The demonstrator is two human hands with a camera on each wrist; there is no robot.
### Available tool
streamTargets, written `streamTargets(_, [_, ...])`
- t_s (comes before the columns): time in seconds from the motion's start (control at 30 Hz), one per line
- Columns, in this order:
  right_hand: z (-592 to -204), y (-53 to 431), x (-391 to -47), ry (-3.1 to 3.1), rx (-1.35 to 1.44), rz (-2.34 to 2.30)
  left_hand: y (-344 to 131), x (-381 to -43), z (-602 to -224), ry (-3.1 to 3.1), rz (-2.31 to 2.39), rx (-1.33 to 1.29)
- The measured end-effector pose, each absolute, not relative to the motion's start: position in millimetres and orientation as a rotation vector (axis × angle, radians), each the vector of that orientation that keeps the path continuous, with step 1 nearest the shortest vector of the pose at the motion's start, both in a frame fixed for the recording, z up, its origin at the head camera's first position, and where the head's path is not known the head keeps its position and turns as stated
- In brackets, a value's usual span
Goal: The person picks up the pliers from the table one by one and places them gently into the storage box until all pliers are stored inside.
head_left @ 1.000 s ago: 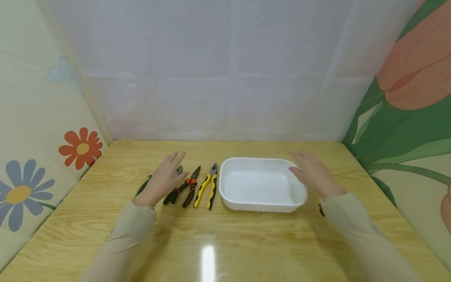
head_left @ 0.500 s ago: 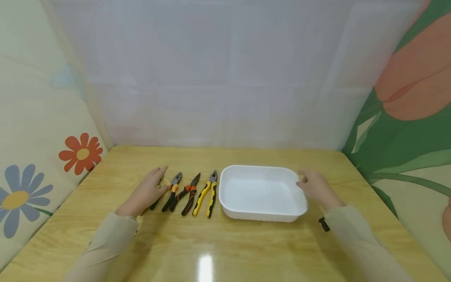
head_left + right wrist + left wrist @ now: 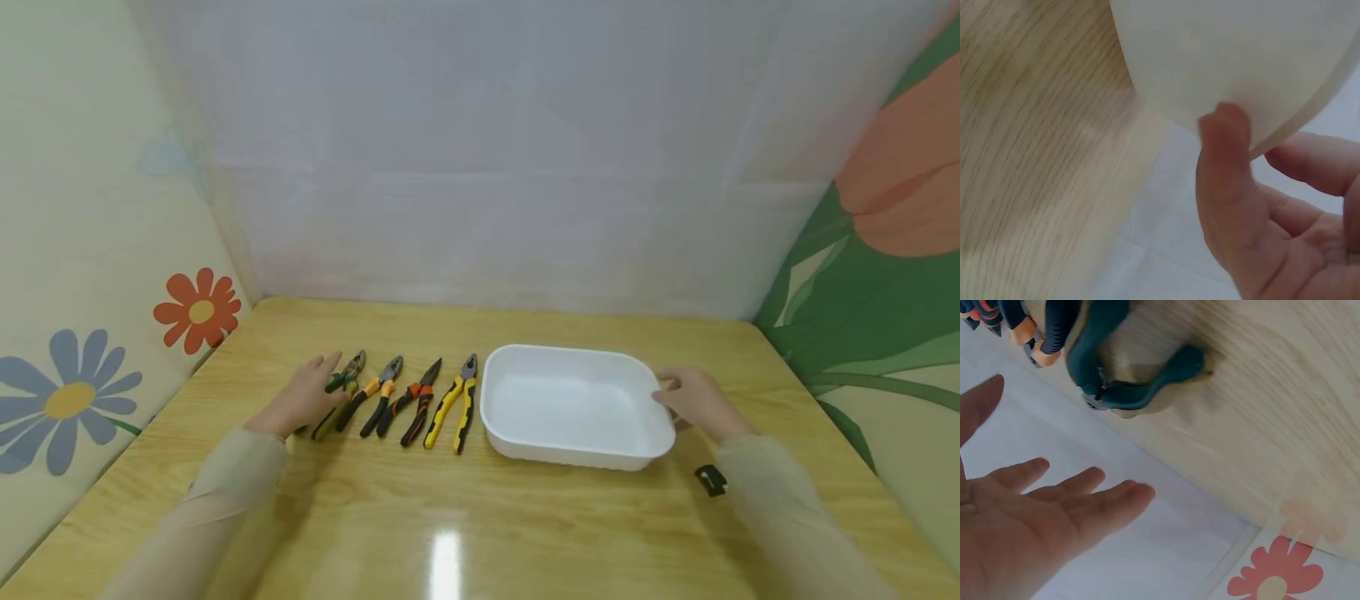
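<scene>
Your left hand (image 3: 303,398) is hovering, fingers loose and straight, by the green-handled pliers (image 3: 1088,359) toward the left edge of the wooden surface (image 3: 360,525); your right hand (image 3: 699,404) is pinching the white tray (image 3: 573,404), lying toward the right edge.

White basin (image 3: 567,456): rectangular, corners rounded, open side up on the tabletop (image 3: 375,517), long sides running left to right; rim pinched at the right end. Green-handled pliers (image 3: 344,381): lying flat left of the basin, well apart, handles spread, nose directed away, partly obscured.
</scene>
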State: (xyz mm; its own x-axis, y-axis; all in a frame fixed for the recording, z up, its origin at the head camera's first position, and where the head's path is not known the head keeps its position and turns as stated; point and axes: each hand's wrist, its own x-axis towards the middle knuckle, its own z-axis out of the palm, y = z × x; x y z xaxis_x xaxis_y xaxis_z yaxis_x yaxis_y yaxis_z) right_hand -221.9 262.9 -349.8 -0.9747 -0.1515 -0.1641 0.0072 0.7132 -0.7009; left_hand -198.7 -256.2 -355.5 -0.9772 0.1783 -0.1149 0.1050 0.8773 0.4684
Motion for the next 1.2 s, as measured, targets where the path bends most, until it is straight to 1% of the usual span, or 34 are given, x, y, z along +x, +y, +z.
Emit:
streamTargets(0.3, [-350.9, 267.5, -222.4, 2.639, -0.099, -1.177, -270.7, -208.4, -362.6, 2.797, 0.567, 0.198])
streamTargets(0.63, [-349.3, 267.7, -221.8, 2.627, -0.062, -1.181, -275.6, -220.9, -364.3, 2.687, 0.53, 0.273])
streamTargets(0.9, [-348.0, 263.8, -221.1, 2.636, -0.071, -1.174, -275.9, -228.8, -380.8, 2.722, 0.369, 0.183])
streamTargets(1.0, [-348.6, 263.6, -220.6, 2.626, -0.069, -1.182, -276.4, -228.8, -384.7, 2.739, 0.33, 0.153])
streamTargets(1.2, [-350.7, 265.3, -221.0, 2.624, -0.039, -1.159, -273.3, -222.1, -382.8, 2.806, 0.2, 0.248])
